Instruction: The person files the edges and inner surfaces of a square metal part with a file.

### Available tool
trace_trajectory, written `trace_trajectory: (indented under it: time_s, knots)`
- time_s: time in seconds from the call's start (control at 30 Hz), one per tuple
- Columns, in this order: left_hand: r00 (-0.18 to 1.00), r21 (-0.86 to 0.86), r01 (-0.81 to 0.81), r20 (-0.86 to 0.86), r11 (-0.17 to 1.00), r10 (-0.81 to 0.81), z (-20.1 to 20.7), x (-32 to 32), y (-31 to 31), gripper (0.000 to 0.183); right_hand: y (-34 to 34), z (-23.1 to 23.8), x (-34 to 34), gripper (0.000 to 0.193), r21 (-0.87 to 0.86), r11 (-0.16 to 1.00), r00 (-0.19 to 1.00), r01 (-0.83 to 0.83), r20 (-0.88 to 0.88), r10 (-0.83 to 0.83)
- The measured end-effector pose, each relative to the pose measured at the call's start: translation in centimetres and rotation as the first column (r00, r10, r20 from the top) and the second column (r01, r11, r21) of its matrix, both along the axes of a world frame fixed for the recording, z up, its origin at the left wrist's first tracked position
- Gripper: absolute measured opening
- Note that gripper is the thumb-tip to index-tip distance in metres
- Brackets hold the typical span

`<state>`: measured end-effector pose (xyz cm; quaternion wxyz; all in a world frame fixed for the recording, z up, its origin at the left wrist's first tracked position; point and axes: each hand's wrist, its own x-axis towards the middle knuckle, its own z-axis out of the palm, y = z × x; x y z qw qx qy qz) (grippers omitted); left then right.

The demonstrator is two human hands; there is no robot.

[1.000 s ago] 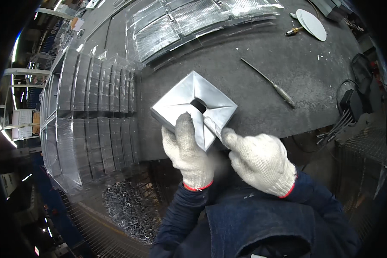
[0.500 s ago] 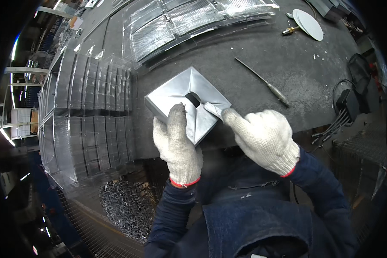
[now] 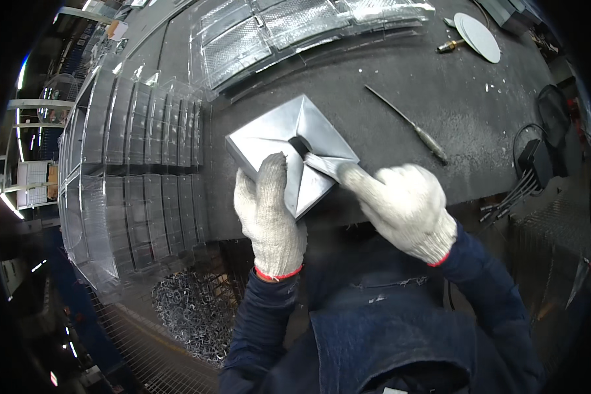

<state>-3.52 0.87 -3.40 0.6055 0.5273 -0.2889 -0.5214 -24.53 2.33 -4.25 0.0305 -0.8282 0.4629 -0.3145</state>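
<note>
**Metal piece being held at the near edge of the surface**

A square, silvery metal piece (image 3: 289,148), creased from its corners toward a dark hole at its middle, is being held down on the dark surface (image 3: 400,79), at the edge nearest the person. The left hand (image 3: 269,220), in a white knit glove, is being laid flat and open across the near-left part of the piece, fingers stretched toward the hole. The right hand (image 3: 400,203), gloved the same way, is being kept mostly curled, with its forefinger stretched out to the hole; a small pale strip is seen at the fingertip, but whether it is being gripped cannot be told. Beyond the piece and to its right, a thin screwdriver (image 3: 410,126) is lying well apart. Stacked clear plastic trays (image 3: 138,138) are seen just left of the piece, and a round disc (image 3: 477,37) far beyond it to the right. Black cables (image 3: 528,174) are hanging right of the piece.
</note>
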Motion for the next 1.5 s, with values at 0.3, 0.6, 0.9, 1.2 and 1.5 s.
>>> trace_trajectory:
  time_s: [0.3,0.6,0.9,1.2,1.5]
  knots:
    - [0.990,0.083,-0.055,-0.124,0.995,0.065,-1.1,0.7,0.0,0.047,1.2,0.9,0.4,0.044,0.406,0.912,0.992,-0.062,0.123,0.012]
    - [0.992,-0.065,-0.088,0.081,0.994,0.093,-0.5,-1.3,1.2,0.043,3.6,2.1,2.8,0.046,0.182,0.983,0.992,-0.023,0.129,-0.001]
    - [0.993,-0.059,0.011,0.114,0.998,-0.004,0.3,-0.4,0.8,0.051,4.8,4.3,1.7,0.050,0.415,0.895,0.962,-0.163,0.268,0.051]
    - [0.636,0.186,0.731,0.165,0.657,-0.754,3.5,5.5,-5.9,0.057,-3.1,1.2,-0.3,0.034,0.201,0.976,0.746,0.079,0.637,-0.192]
    - [0.790,-0.026,0.586,0.243,0.810,-0.563,2.3,3.2,-5.8,0.061,-5.7,-4.1,1.3,0.035,0.232,0.968,0.612,0.097,0.754,-0.241]
